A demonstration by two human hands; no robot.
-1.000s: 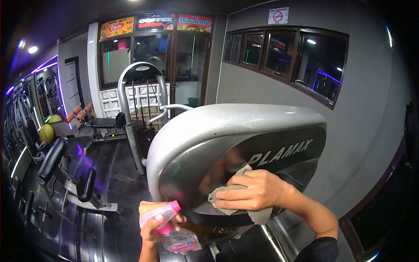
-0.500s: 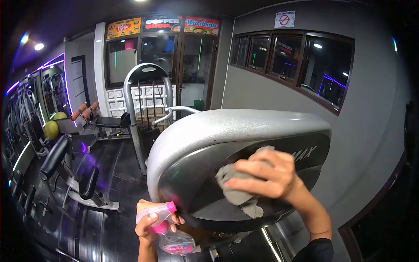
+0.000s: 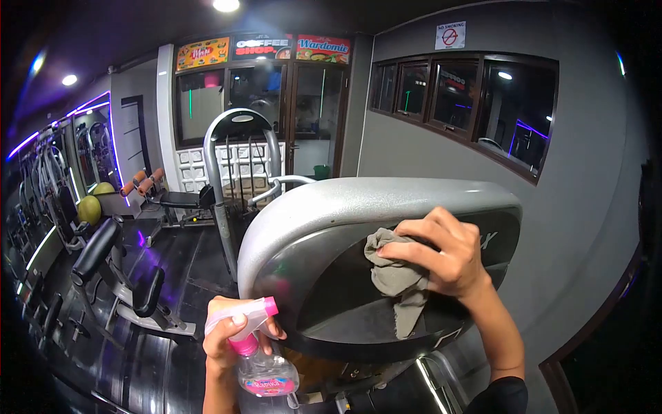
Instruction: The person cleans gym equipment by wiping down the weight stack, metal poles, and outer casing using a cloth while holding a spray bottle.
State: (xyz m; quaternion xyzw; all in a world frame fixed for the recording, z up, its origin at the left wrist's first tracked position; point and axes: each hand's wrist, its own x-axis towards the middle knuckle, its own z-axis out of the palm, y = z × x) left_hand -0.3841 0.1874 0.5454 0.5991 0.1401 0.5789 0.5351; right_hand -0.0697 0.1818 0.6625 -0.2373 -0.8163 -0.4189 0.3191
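My right hand (image 3: 445,252) is closed round a crumpled grey cloth (image 3: 398,277), which lies against the dark panel (image 3: 331,293) of a gym machine. One end of the cloth hangs down over the panel. A thick silver rim (image 3: 386,196) curves round the panel's top and left side, and my hand covers part of the white lettering. Lower left, my left hand (image 3: 224,334) grips a clear spray bottle (image 3: 267,372) by its pink and white trigger head. The bottle is upright, beside the panel's lower left edge, with a pink label on its front.
Behind the machine stands a silver-framed weight machine (image 3: 215,165). A black padded bench (image 3: 96,252) is on the left, on the dark floor (image 3: 162,372). The grey wall (image 3: 579,228) rises close on the right. Yellow exercise balls (image 3: 89,209) lie at the far left.
My right hand has moved up and to the right on the panel with the cloth, whose end now hangs longer. My left hand and the spray bottle have shifted slightly left.
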